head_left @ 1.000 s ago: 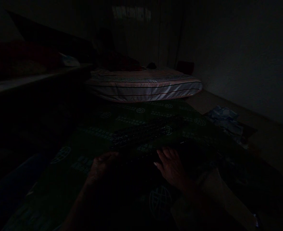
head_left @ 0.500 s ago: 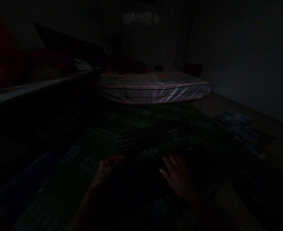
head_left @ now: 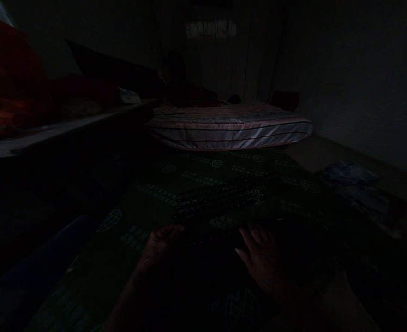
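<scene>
The light is very dim. My left hand [head_left: 162,240] is closed, thumb and fingers pinched together at the left end of a dark, dotted strip [head_left: 208,240]; what the fingers hold is too dark to make out. On the right part of the same strip rests my right hand [head_left: 260,251], open, palm down, fingers stretched forward. Beyond both hands lie several dark strands with small light dots [head_left: 220,193], side by side on a green sheet [head_left: 137,210] printed with white globes and lettering. The area between my forearms is nearly black.
A mattress with a striped cover [head_left: 231,133] stands behind the sheet. Along the left runs a shelf or table edge [head_left: 51,131] bearing a red-orange bundle [head_left: 9,83]. Crumpled pale cloth [head_left: 356,177] lies on the floor at right, near the wall [head_left: 369,83].
The whole view has shifted slightly, so everything sits a little further right. Both hands keep nearly the same pose and place on the dark strip.
</scene>
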`<act>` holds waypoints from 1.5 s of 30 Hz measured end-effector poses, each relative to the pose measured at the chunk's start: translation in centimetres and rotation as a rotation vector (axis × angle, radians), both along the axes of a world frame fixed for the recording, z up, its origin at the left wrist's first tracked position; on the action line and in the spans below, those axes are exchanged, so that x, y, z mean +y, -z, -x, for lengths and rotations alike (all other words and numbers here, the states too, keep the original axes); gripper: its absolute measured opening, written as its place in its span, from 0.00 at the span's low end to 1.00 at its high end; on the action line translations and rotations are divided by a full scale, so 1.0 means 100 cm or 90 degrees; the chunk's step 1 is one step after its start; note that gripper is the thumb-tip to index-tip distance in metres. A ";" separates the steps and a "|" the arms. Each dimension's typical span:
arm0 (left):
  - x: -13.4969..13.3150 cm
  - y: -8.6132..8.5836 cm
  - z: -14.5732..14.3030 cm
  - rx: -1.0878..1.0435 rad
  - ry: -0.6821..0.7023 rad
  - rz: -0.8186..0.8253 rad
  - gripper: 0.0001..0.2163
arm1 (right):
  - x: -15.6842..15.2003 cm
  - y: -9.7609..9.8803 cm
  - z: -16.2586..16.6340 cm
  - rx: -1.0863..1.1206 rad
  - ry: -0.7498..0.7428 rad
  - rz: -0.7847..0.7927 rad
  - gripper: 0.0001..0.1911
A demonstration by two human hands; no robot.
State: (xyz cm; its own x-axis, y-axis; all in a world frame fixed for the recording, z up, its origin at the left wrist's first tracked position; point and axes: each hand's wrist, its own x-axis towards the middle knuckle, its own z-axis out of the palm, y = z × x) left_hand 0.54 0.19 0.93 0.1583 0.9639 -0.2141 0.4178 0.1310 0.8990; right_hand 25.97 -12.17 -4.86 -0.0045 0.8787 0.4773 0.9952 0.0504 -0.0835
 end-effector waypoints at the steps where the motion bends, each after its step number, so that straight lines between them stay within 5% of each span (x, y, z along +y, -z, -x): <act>1: 0.000 0.000 0.000 0.000 -0.002 0.002 0.19 | 0.000 0.000 0.000 -0.003 -0.002 -0.002 0.21; 25: 0.002 0.018 0.009 -0.218 -0.041 -0.032 0.17 | -0.005 0.010 -0.014 -0.011 -0.054 -0.029 0.26; 45: -0.003 0.017 0.010 -0.178 0.116 -0.011 0.15 | -0.005 0.012 -0.016 -0.015 -0.060 -0.035 0.26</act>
